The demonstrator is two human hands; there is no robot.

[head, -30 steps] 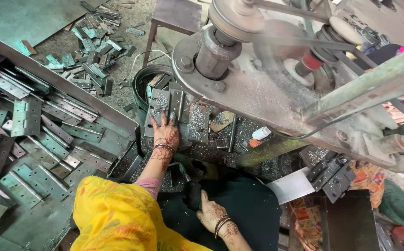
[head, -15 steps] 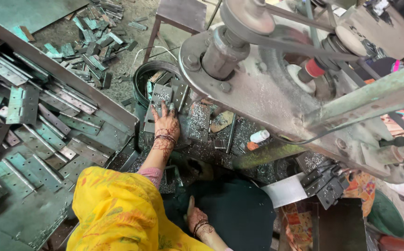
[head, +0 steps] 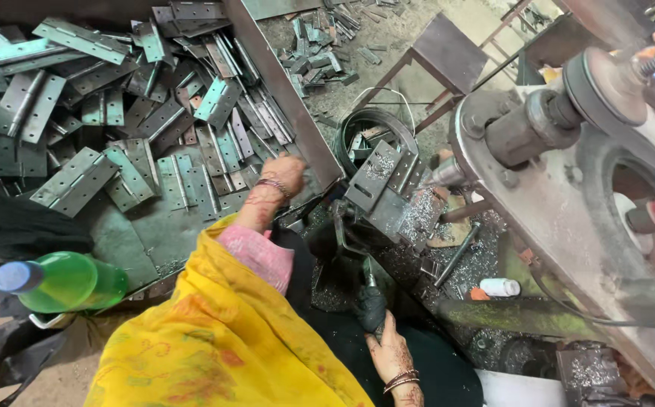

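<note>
The metal hinges (head: 78, 181) lie heaped in a shallow metal tray (head: 282, 83) to the person's left, flat grey and greenish leaves overlapping every way. The left hand (head: 282, 175) reaches into the near right corner of that heap, against the tray's slanted rim; its fingers curl down among the hinges, but whether they are closed on one I cannot tell. The right hand (head: 389, 354) sits low by the lap, clamped round the dark grip of a lever handle (head: 371, 301) that runs up toward the machine. Just past the tray rim a punched hinge plate (head: 376, 177) stands tilted on the machine's fixture, metal chips (head: 425, 215) strewn beside it. A pulley and shaft (head: 561, 113) loom to the right. A green plastic bottle with a blue cap (head: 59, 280) lies near the left elbow, well apart from the work.

To pick well here, I judge it best to take a single hinge by its long edge, lifting it clear of its neighbours, while the lever hand holds steady and sleeve and fingers stay away from the pulley
</note>
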